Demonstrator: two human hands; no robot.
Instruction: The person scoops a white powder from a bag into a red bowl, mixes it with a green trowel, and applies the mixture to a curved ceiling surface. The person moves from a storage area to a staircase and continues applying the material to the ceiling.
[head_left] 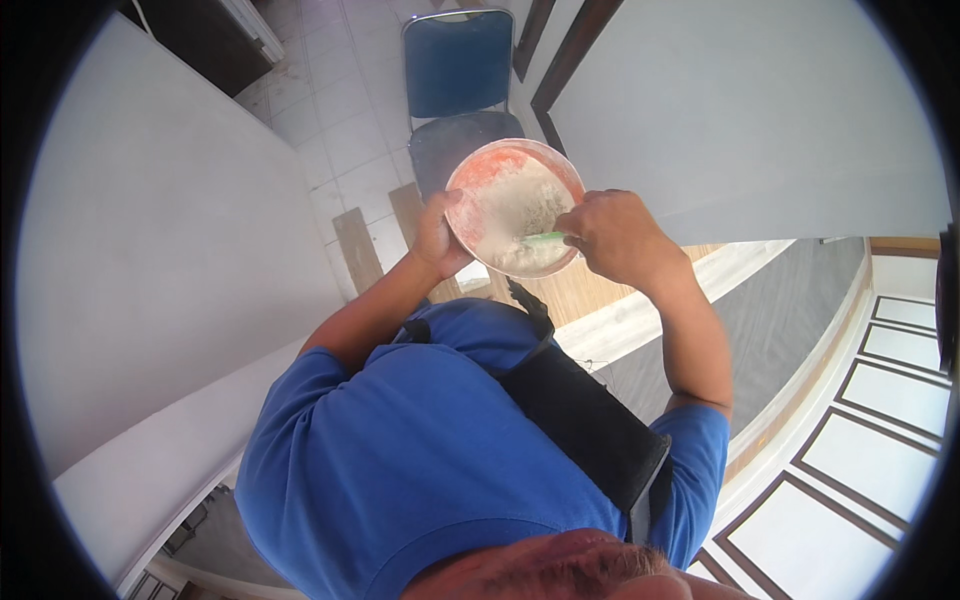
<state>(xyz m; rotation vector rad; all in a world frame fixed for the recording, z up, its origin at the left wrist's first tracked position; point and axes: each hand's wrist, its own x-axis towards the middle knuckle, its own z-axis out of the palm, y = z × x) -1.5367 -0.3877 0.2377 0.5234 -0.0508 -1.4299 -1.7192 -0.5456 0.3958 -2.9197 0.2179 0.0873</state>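
My left hand grips the left side of a round orange-red bowl, its thumb at the rim and the other fingers mostly hidden beneath. Pale whitish powder covers much of the inside, with a greyer, rougher patch near the middle. Closed around a tool with a green part, my right hand reaches over the bowl's right rim. The tool's working end lies in the powder, so its kind does not show. The bowl is held up in front of my body.
A blue folding chair stands just beyond the bowl on a tiled floor. Two flat boards are near its left side. Pale walls rise on the left and right. A black bag hangs across my chest.
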